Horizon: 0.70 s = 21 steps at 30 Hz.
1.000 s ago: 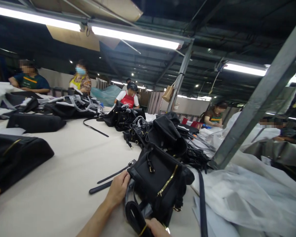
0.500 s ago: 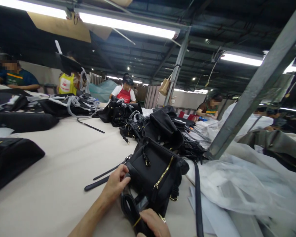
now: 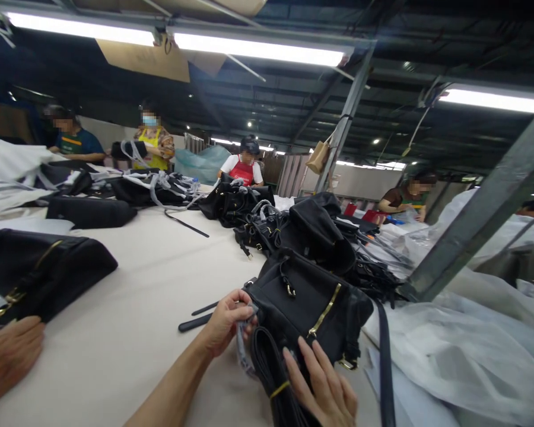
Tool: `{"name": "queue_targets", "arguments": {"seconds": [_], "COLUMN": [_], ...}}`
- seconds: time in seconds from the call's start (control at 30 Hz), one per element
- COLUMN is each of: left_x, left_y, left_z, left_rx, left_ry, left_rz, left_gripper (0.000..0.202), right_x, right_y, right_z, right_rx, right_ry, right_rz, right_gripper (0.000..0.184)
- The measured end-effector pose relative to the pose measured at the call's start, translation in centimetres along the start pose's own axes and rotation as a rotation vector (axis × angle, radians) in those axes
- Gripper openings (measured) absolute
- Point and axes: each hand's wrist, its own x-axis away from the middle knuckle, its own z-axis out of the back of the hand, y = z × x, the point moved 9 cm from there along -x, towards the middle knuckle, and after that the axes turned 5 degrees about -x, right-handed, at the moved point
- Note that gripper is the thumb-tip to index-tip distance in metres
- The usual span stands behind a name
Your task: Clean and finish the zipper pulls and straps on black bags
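Note:
A black bag (image 3: pixel 307 302) with a gold zip and small buckles lies on the table before me. My left hand (image 3: pixel 231 320) is at its left edge, thumb and fingers pinched on a greyish plastic strip (image 3: pixel 242 350) that hangs down beside the bag. My right hand (image 3: pixel 323 385) rests on the bag's near side with its fingers stretched out and apart. Between my hands is a coiled bundle of black straps (image 3: pixel 269 362), held by a yellow band. Part of the bundle is hidden behind my right hand.
Another person's hand (image 3: pixel 13 356) touches a second black bag (image 3: pixel 66 267) at the left. A heap of black bags and straps (image 3: pixel 320 225) sits beyond mine. Clear plastic sheeting (image 3: pixel 463 350) and a slanted metal post (image 3: pixel 476 207) stand right. Several people work farther back.
My right hand has moved from the strap bundle up onto the bag, its fingers spreading. My view has turned left, and another person's hand has come in at the left.

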Motion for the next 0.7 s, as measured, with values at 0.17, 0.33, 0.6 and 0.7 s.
{"name": "queue_targets", "arguments": {"seconds": [0.17,0.33,0.6,0.7], "left_x": [0.9,0.7,0.2,0.5], "left_y": [1.2,2.9,4.6,4.4], "left_z": [-1.6,1.0,5.7,4.6], "left_rx": [0.101,0.246,0.337,0.254], "left_ry": [-0.092,-0.012,0.209,0.180], "left_rz": [0.014,-0.072,-0.207,-0.177], "left_gripper": [0.036,0.048,0.029,0.033], "right_x": [-4.7,-12.3,-19.0,-17.8], "right_y": [-0.3,3.2,8.6,7.8], "right_z": [-0.3,2.1,5.4,3.9], "right_rx": [0.023,-0.113,-0.934,-1.000], "right_ry": [-0.082,-0.065,-0.361,-0.431], "right_rz": [0.119,-0.031,-0.779,-0.690], "right_gripper": [0.034,0.036,0.046,0.044]}}
